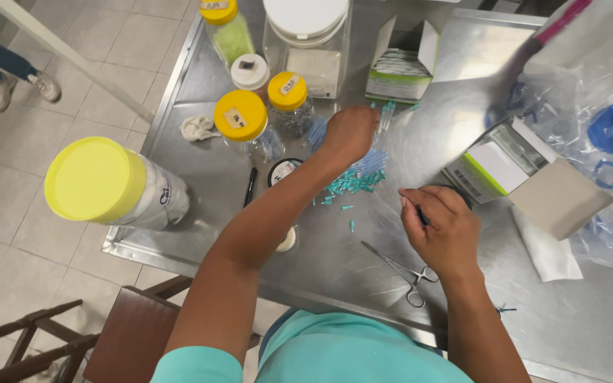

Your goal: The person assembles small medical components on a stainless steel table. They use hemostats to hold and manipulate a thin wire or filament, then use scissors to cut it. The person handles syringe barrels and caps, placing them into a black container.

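My left hand (pixel 349 132) reaches forward over a heap of small teal-capped needles (pixel 355 177) on the steel table (pixel 455 120), fingers curled down among them; whether it holds any I cannot tell. My right hand (pixel 443 230) hovers closer to me with fingers bent around a small dark object, barely visible. Steel scissors-like forceps (pixel 404 272) lie on the table just below my right hand.
Yellow-lidded jars (pixel 240 117) (pixel 286 92) (pixel 94 181), a white-lidded jar (pixel 306 42), a black pen (pixel 250 186), open boxes (pixel 400 67) (pixel 512 170), plastic bags with blue parts (pixel 604 135). A wooden stool (pixel 129 333) stands below left. Another person's legs (pixel 1 67) stand far left.
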